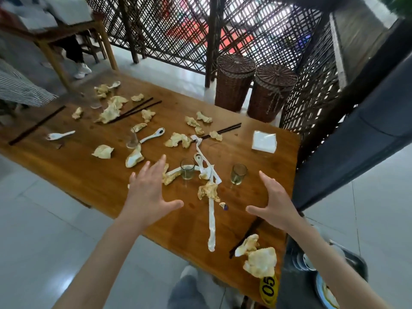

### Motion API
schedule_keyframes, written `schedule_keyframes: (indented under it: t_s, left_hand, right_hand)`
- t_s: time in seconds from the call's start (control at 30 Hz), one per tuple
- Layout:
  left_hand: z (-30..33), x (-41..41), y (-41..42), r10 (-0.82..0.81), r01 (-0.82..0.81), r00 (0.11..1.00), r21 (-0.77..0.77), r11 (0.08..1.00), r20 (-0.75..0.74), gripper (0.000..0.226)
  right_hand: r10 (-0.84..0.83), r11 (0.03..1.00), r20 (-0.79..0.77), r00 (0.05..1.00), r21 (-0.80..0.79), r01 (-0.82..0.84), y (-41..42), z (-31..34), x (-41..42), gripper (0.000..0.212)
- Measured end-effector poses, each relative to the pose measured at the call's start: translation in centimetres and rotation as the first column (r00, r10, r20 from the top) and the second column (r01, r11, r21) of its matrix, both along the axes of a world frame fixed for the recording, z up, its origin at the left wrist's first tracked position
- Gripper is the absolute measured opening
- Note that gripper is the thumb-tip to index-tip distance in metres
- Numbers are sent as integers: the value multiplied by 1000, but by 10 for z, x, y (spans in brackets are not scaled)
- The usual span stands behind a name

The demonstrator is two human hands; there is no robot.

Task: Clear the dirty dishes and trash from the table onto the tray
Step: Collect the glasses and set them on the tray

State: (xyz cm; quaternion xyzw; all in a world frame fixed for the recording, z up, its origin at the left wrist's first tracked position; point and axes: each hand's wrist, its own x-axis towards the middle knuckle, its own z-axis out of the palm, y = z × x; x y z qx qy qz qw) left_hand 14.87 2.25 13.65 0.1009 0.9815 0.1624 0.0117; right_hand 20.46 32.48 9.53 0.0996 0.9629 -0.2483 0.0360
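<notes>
While both hands — left hand (pixel 149 192), right hand (pixel 274 202) — are being held spread and empty, fragile glasses (pixel 187 172) are best gripped round the wall — crumpled napkins (pixel 209 191) lightly pinched.

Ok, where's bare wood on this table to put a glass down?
Bare: the near-left edge left of the left hand, and the strip between the glass and the napkin stack. Crowded: the middle, with crumpled tissues, spoons and chopsticks.

single head-worn view, wide-angle, looking forward and down, close above the table (pixel 89 170)
</notes>
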Motion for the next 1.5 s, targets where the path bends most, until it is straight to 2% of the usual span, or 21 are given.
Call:
schedule_keyframes:
  t_s: [0.23, 0.47, 0.73, 0.97, 1.17, 1.37, 1.5]
  left_hand:
    - [-29, -96, 14, -114, 119, 991, -65, 991, 66, 114]
    - [-61, -161, 22, -205, 215, 971, -78, 973, 125, 114]
    - [-79, -204, 3, -201, 222, 963, -104, 969, 179, 114]
    - [-115, -223, 16, -393, 445, 866, -121, 887, 308, 122]
    - [-132, -221, 31, -524, 610, 764, -156, 777, 376, 105]
    - [-139, -215, 39, -527, 575, 802, -124, 809, 281, 72]
    - [-141, -214, 39, -519, 561, 816, -129, 818, 254, 66]
  right_hand:
    - [-80, 995, 72, 994, 71, 75, 0, -17, -74, 105]
    - [-132, 988, 144, 981, 97, 118, 1, -37, -108, 104]
    - [-163, 982, 211, 964, 129, 138, -11, -47, -135, 107]
    - [-276, 953, 275, 921, 200, 226, -19, -50, -157, 108]
    - [-354, 935, 341, 871, 126, 331, -25, -67, -160, 98]
    - [-386, 922, 262, 884, 139, 361, -28, -76, -160, 74]
    - [-390, 920, 232, 891, 134, 368, -27, -78, -159, 66]
